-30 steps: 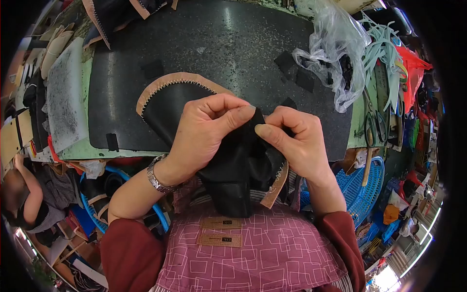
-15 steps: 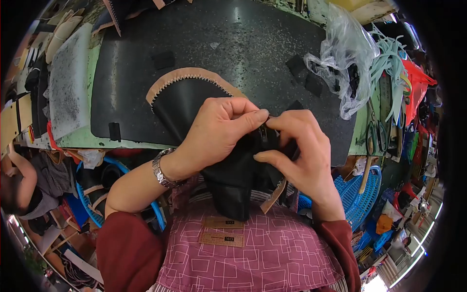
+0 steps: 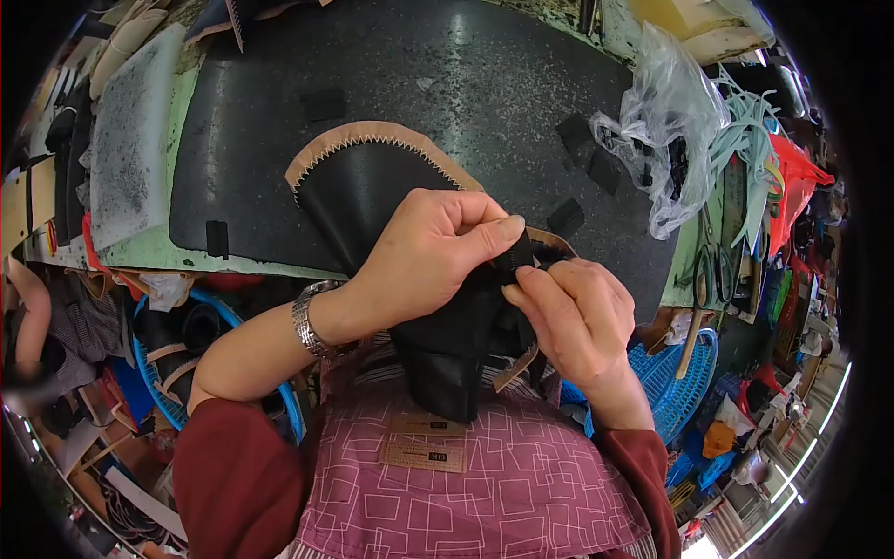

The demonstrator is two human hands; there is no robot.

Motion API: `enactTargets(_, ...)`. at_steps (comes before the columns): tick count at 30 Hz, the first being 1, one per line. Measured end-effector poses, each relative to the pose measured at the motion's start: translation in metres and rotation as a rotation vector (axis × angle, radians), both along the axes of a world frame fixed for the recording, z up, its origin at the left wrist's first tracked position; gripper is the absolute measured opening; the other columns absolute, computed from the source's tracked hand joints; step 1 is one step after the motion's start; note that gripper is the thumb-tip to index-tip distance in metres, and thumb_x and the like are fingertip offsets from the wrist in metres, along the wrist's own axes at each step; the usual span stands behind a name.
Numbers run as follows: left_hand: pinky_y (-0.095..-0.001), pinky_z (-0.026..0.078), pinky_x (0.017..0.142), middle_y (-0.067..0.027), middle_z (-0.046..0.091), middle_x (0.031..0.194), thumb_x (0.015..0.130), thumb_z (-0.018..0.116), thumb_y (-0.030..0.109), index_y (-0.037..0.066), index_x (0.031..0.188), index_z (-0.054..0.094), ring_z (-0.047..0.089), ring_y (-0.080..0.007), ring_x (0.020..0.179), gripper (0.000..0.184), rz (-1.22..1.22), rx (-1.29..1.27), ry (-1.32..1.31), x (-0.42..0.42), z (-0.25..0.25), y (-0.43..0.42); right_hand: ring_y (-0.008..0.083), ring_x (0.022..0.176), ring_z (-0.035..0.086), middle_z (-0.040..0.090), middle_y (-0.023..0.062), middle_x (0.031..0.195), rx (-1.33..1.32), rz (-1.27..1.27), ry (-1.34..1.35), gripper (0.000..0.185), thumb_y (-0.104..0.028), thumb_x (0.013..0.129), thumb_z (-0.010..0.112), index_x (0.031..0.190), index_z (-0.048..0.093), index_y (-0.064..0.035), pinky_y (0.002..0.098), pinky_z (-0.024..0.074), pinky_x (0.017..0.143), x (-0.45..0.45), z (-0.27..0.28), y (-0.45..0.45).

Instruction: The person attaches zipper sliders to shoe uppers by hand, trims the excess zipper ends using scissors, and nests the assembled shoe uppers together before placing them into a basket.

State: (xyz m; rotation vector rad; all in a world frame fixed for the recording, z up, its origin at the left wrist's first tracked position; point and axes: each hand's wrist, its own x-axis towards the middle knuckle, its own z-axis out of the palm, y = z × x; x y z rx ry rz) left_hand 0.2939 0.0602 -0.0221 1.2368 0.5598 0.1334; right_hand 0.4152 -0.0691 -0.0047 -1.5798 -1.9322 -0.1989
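A black leather boot upper [image 3: 352, 191] with a tan, zigzag-stitched lower border lies from the table's front edge to my lap. My left hand [image 3: 433, 242] is closed, thumb and forefinger pinching the upper's edge beside a black zipper [image 3: 507, 265]. Just below it, my right hand [image 3: 582, 312] is closed too, its fingertips pinched at the zipper; whether they hold the slider itself is hidden. The shaft's black end [image 3: 442, 387] hangs over my patterned apron [image 3: 494, 484].
A black mat [image 3: 251, 121] covers the green table. Black patches [image 3: 564, 218], a clear plastic bag [image 3: 666, 121] and scissors [image 3: 712, 265] lie toward the right. Blue baskets [image 3: 675, 377] stand below the table on both sides. Another person's arm [image 3: 30, 307] shows at far left.
My right hand has moved down along the zipper, its fingers drawing together into a pinch. My left hand keeps its grip on the edge.
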Motion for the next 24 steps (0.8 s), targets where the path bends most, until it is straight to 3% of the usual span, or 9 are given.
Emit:
enactTargets(11,-0.0176,0.038,0.06,0.0042,0.054,0.069,0.087,0.055,0.018,0.0,0.079,0.059,0.044,-0.0013,0.066,0.021,-0.023,0.053,0.009,0.003,0.002,0.001,0.0164,0.057,0.052,0.051,0.0063,0.07,0.023,-0.049,-0.061,0.018,-0.011,0.068,0.067,0.079,0.059,0.0005,0.0269,0.0445,0.05,0.003,-0.002,0.002)
enactTargets(13,-0.0182,0.038,0.058,0.0037,0.055,0.068,0.085,0.056,0.017,-0.001,0.079,0.059,0.045,-0.0017,0.063,0.02,-0.201,0.121,0.017,0.005,0.004,0.003,0.0148,0.052,0.048,0.046,0.0039,0.066,-0.015,-0.002,-0.136,0.014,-0.012,0.069,0.065,0.073,0.057,-0.0018,0.0265,0.0416,0.048,0.01,0.004,0.005)
enactTargets(15,-0.0184,0.039,0.057,0.0032,0.056,0.068,0.084,0.057,0.016,-0.001,0.079,0.059,0.046,-0.0022,0.062,0.019,-0.189,0.234,0.011,0.012,0.009,0.004,0.019,0.057,0.05,0.048,0.0049,0.069,-0.118,-0.003,-0.155,0.022,-0.013,0.063,0.073,0.074,0.056,-0.0038,0.0309,0.0445,0.052,0.008,0.028,0.003)
enactTargets(16,-0.0186,0.04,0.056,0.0027,0.057,0.068,0.083,0.057,0.015,-0.002,0.079,0.059,0.048,-0.0026,0.061,0.018,-0.174,0.351,0.004,0.016,0.014,0.009,0.0168,0.056,0.048,0.045,0.0035,0.067,-0.115,0.174,-0.17,0.022,-0.013,0.063,0.072,0.075,0.056,-0.0042,0.0303,0.0433,0.051,0.006,0.042,-0.003)
enactTargets(17,-0.0182,0.041,0.058,0.0016,0.059,0.07,0.081,0.057,0.014,-0.004,0.082,0.059,0.051,-0.0033,0.063,0.018,-0.043,0.501,0.095,0.022,0.023,0.023,0.0145,0.054,0.046,0.042,0.0021,0.066,-0.109,0.361,-0.187,0.022,-0.014,0.064,0.072,0.075,0.056,-0.0046,0.0297,0.042,0.051,0.002,0.051,-0.011)
enactTargets(18,-0.0243,0.042,0.053,-0.0048,0.059,0.06,0.079,0.056,0.015,-0.004,0.078,0.061,0.052,-0.009,0.053,0.02,0.21,0.363,-0.082,0.029,0.013,0.041,0.0117,0.053,0.043,0.039,0.0,0.064,0.051,0.336,-0.31,0.023,-0.014,0.065,0.073,0.075,0.055,-0.0051,0.029,0.0399,0.05,-0.012,0.057,-0.02)
enactTargets(20,-0.0229,0.044,0.058,-0.0043,0.061,0.066,0.08,0.054,0.013,-0.006,0.085,0.061,0.055,-0.0086,0.06,0.02,0.261,0.453,-0.141,0.026,0.02,0.051,0.0118,0.051,0.042,0.038,-0.0002,0.064,0.002,0.303,-0.193,0.023,-0.014,0.065,0.072,0.076,0.054,-0.0048,0.0276,0.0386,0.049,0.001,0.051,-0.015)
enactTargets(23,-0.0221,0.044,0.064,-0.004,0.062,0.075,0.082,0.052,0.011,-0.005,0.09,0.06,0.056,-0.0085,0.07,0.02,0.449,0.296,-0.274,0.01,0.044,0.045,0.0131,0.051,0.046,0.049,0.0037,0.067,-0.008,0.008,-0.053,0.015,-0.006,0.065,0.069,0.071,0.056,-0.0024,0.026,0.0356,0.045,0.016,0.055,-0.019)
enactTargets(24,-0.021,0.042,0.068,-0.0027,0.06,0.081,0.084,0.049,0.01,-0.003,0.09,0.061,0.054,-0.0073,0.075,0.019,0.52,0.155,-0.304,0.004,0.058,0.033,0.0125,0.056,0.05,0.056,0.0058,0.073,0.011,-0.121,0.089,0.02,0.0,0.068,0.066,0.085,0.056,-0.0009,0.0253,0.0392,0.049,0.021,0.051,-0.019)
